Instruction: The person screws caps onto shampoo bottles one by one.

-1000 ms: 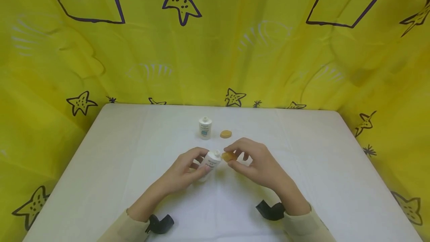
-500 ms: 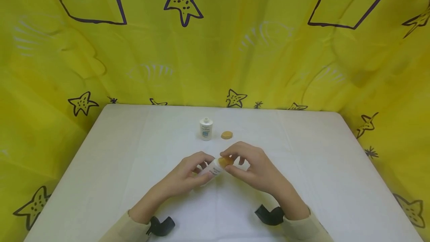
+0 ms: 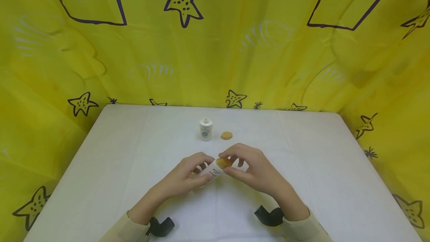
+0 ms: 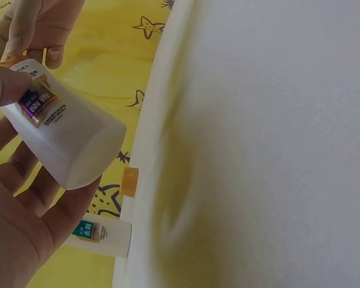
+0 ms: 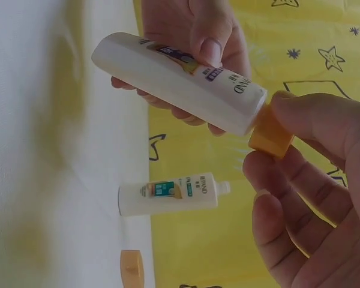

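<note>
My left hand [image 3: 186,174] grips a white bottle [image 5: 180,81] with a purple label, tilted with its neck end up and to the right. My right hand [image 3: 256,169] pinches an orange cap [image 5: 271,132] between thumb and fingers. The cap sits against the bottle's neck end, and the neck itself is hidden. In the left wrist view, the thumb presses the bottle's front while the fingers lie behind it. Beyond the hands a second white bottle [image 3: 206,130] stands upright on the table, its narrow neck bare. Beside it lies another orange cap [image 3: 226,135].
A white-covered table [image 3: 134,133] lies under both hands. Behind and around it hangs a yellow curtain [image 3: 208,55] with starfish drawings. Black curved pieces [image 3: 161,227] are worn at both wrists.
My right hand has brought the orange cap onto the bottle's neck end, covering the neck that showed before. The bottle has tipped further to the right. The standing bottle and loose cap stay put.
</note>
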`<state>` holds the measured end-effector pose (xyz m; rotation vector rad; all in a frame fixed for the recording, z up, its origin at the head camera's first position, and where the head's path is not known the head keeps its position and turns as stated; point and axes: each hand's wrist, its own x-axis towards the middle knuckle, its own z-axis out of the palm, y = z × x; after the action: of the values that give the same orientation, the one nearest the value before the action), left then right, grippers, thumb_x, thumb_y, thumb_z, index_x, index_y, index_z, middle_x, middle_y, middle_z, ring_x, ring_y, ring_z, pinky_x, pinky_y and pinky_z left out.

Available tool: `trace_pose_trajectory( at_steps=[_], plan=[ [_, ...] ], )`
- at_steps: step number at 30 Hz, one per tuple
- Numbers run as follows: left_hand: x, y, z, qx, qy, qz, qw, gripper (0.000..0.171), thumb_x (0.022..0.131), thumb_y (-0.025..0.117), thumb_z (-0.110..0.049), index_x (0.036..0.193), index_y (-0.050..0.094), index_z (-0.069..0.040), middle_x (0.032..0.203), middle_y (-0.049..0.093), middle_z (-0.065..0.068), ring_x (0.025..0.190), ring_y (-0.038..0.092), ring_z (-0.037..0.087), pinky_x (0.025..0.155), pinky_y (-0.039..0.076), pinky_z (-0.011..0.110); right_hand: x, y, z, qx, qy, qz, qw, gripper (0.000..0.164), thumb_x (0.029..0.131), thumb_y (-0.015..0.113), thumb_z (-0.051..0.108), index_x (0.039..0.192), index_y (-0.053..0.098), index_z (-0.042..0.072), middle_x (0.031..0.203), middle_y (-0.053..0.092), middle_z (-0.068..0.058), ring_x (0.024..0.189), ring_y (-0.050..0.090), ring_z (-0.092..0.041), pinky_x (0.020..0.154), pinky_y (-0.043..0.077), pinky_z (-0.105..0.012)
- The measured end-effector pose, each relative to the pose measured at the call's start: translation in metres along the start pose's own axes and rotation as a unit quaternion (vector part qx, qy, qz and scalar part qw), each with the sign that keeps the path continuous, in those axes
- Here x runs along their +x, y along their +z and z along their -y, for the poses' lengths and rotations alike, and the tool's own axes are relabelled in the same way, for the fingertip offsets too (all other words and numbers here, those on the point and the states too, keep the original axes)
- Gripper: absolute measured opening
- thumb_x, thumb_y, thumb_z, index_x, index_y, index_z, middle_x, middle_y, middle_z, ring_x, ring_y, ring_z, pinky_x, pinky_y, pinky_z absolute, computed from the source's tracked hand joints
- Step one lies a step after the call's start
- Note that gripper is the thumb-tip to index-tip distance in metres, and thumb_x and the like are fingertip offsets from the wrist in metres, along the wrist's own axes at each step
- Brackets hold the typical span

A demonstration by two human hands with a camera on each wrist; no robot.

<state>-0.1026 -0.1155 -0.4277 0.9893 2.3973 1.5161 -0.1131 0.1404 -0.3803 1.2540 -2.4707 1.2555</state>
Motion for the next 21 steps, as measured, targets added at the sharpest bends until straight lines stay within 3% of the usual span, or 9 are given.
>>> trace_pose_trajectory(
  at_steps=[6,15,21],
  plan=[
    [-0.0002,-0.0023,0.0014,-0.009,-0.013,-0.008,0.9998,0.025,0.096,0.067,-0.023,0.121,0.063,-0.02,0.112,0.065,-0.003,0.093,0.061,0.016,0.08,0.057,0.032,-0.0014,-0.0019,-0.003,0.008,-0.009,0.007,1.0,0.047,0.084,0.072,-0.006,0.126,0.067,0.014,0.118,0.069,0.004,0.094,0.068,-0.012,0.072,0.056,-0.022],
    [-0.0001,-0.0023,0.0006,-0.032,-0.006,-0.007,0.9995,0.025,0.095,0.068,-0.019,0.12,0.064,-0.02,0.111,0.066,-0.002,0.092,0.062,0.019,0.079,0.058,0.034,-0.0007,-0.0017,-0.0019,0.007,-0.004,0.01,1.0,0.044,0.086,0.07,-0.007,0.124,0.067,0.016,0.114,0.071,0.005,0.092,0.069,-0.008,0.076,0.056,-0.02],
    [-0.0001,-0.0022,-0.0009,-0.026,-0.022,-0.006,0.9994,0.025,0.095,0.068,-0.02,0.12,0.064,-0.021,0.113,0.065,-0.004,0.093,0.061,0.019,0.08,0.058,0.033,-0.001,-0.002,-0.002,0.019,-0.014,0.003,1.0,0.043,0.085,0.073,-0.007,0.123,0.068,0.013,0.119,0.07,0.002,0.097,0.067,-0.009,0.077,0.057,-0.022]
  ],
)
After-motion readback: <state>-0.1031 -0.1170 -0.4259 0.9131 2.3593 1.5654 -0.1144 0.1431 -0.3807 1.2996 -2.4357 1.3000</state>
